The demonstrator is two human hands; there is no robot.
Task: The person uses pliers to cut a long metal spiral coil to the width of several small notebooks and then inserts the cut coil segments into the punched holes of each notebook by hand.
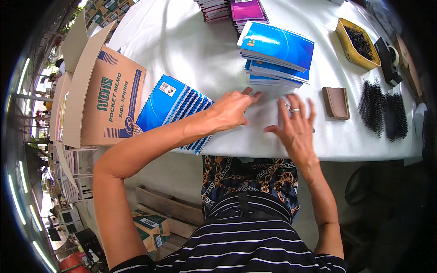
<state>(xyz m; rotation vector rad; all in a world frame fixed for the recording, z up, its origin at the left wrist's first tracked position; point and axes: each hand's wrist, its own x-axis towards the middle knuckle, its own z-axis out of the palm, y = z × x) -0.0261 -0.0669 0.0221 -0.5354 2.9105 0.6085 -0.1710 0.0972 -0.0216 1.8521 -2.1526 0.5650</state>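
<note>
My left hand [231, 110] reaches over the white tabletop with its fingers apart, holding nothing that I can see. It is just right of a fanned row of blue spiral notebooks [160, 101], and my forearm crosses above them. My right hand [295, 125], with a ring on one finger, is spread palm down low over the table. A small shiny bit shows by its fingers; what lies under the palm is hidden. Beyond both hands rises a stack of blue spiral notebooks [278, 48], loosely piled and uneven.
An open cardboard box [107, 98] stands at the left. Magenta notebooks [248, 11] are stacked at the back. On the right are a brown curved block [336, 103], black spiral coils [383, 111], a yellow tub [357, 43] of black pieces and a tape dispenser [388, 61].
</note>
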